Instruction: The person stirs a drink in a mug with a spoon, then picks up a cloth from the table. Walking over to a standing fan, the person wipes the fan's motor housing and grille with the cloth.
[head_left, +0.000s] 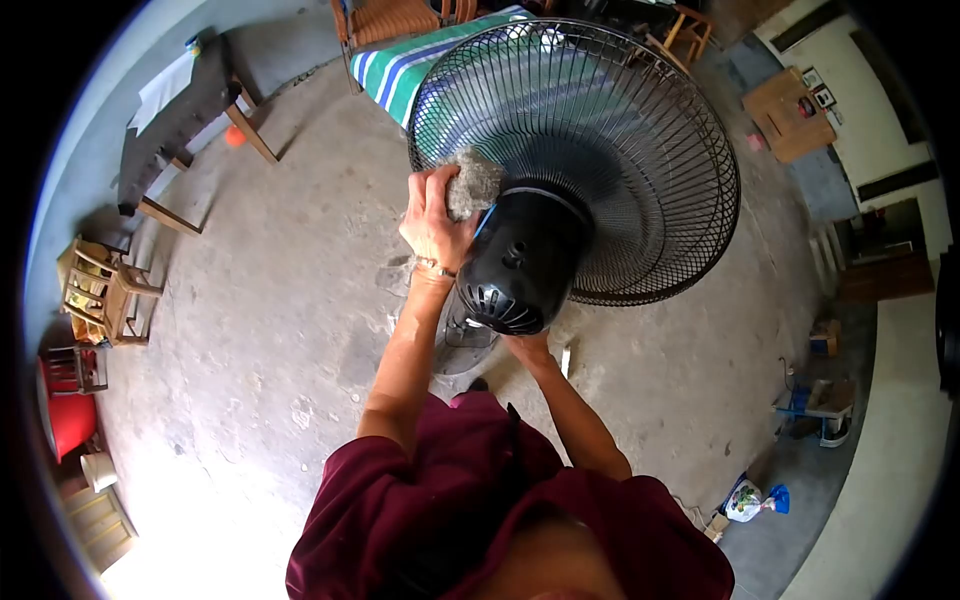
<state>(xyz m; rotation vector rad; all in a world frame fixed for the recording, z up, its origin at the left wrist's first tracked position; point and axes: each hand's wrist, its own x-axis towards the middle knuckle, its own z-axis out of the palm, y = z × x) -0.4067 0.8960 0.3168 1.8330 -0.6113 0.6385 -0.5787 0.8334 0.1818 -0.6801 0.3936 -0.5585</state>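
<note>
The black fan [556,190] stands on the bare floor [270,330]. The left hand [435,228] pinches a grey rag [474,184] at the grille's back; the right hand [530,345], half hidden, reaches beneath the motor housing [525,265], its grip impossible to tell.

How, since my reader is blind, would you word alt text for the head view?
The left-hand grip of a person in maroon holds a wadded grey cloth or pad at the rear guard of a black pedestal fan; the right-hand grip, partly hidden, is below the motor housing. Beyond are a green striped cloth and a concrete floor.
</note>
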